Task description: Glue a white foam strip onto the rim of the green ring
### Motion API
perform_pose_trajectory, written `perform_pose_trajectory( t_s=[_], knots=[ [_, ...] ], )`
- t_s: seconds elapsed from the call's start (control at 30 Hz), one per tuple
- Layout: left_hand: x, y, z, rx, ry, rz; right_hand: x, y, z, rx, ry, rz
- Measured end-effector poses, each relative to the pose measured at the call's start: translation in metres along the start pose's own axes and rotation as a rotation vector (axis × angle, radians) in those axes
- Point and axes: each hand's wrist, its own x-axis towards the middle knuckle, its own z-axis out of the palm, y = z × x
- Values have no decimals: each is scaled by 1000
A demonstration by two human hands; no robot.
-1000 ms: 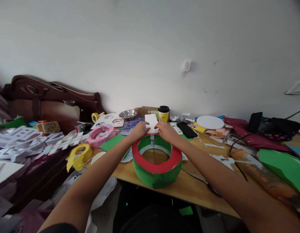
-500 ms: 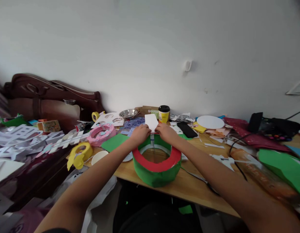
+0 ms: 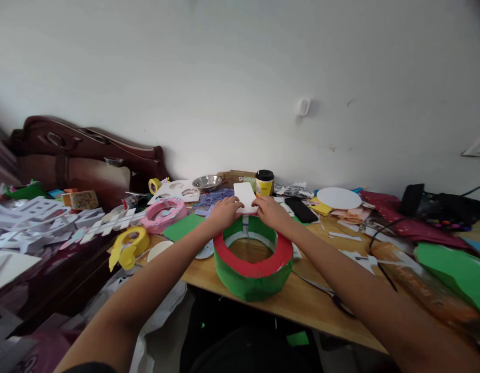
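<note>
A wide ring [image 3: 252, 286] with a red upper face and a green papered side sits at the table's front edge. From its far rim a white card [image 3: 244, 195] stands up. My left hand [image 3: 224, 212] pinches the lower left edge of this card, and my right hand [image 3: 271, 211] pinches its lower right edge, both resting on the far rim. A pale strip [image 3: 245, 227] runs down the inner wall below the card. My hands hide part of the rim.
Scissors [image 3: 321, 287] lie right of the ring. Behind are a paper cup [image 3: 264, 185], a black phone [image 3: 301, 209], a steel bowl [image 3: 207, 182] and a white disc [image 3: 338, 197]. Pink [image 3: 162, 220] and yellow [image 3: 141, 241] rings lie left; green paper [image 3: 453, 272] lies right.
My right-hand fingers have shifted slightly apart from the left ones, showing more of the card's lower edge. The whole view has drifted a little; the ring stays in place.
</note>
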Motion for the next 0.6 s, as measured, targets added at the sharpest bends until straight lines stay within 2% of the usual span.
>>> perform_pose_trajectory(
  t_s=[0.4, 0.5, 0.6],
  knots=[
    [-2, 0, 0, -106, -9, -12, 1, -1, 1, 77, -12, 5],
    [-2, 0, 1, -188, -8, -69, 6, -1, 3, 143, 10, 68],
    [4, -5, 4, -298, 6, -203, 14, 6, 7, 226, 55, 237]
  ],
)
